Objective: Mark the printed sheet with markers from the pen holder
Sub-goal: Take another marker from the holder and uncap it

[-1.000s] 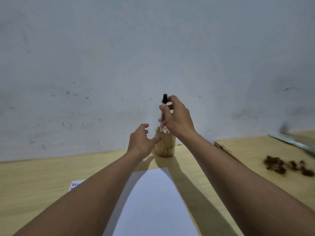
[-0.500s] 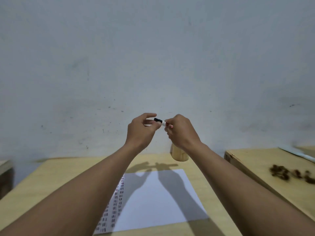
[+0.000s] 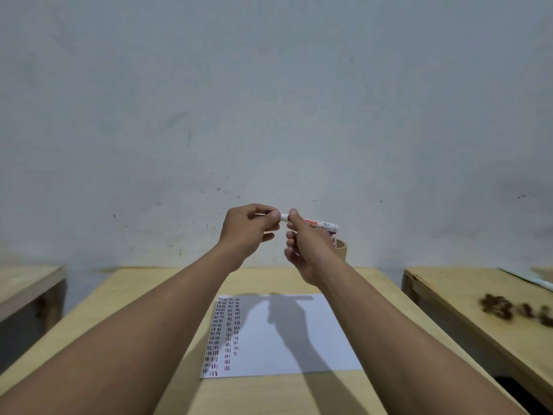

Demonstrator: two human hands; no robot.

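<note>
A white marker [image 3: 321, 224] with red lettering lies level in the air, gripped by my right hand [image 3: 308, 247] near its left end. My left hand [image 3: 247, 227] pinches that left end, where the cap is hidden under the fingers. Behind my right hand stands the wooden pen holder [image 3: 341, 250], mostly hidden, with another marker in it. The printed sheet [image 3: 299, 333] lies flat on the wooden table [image 3: 269, 393] below, with columns of red and dark dashes along its left side.
A grey wall rises right behind the table. A second wooden table [image 3: 466, 298] on the right carries dark brown clumps [image 3: 496, 307]. Another wooden surface [image 3: 27, 283] stands at the far left, with gaps on both sides of the middle table.
My right hand lifted the marker out of the holder and turned it level. My left hand rose from beside the holder and took hold of the marker's capped end. The view tilted down.
</note>
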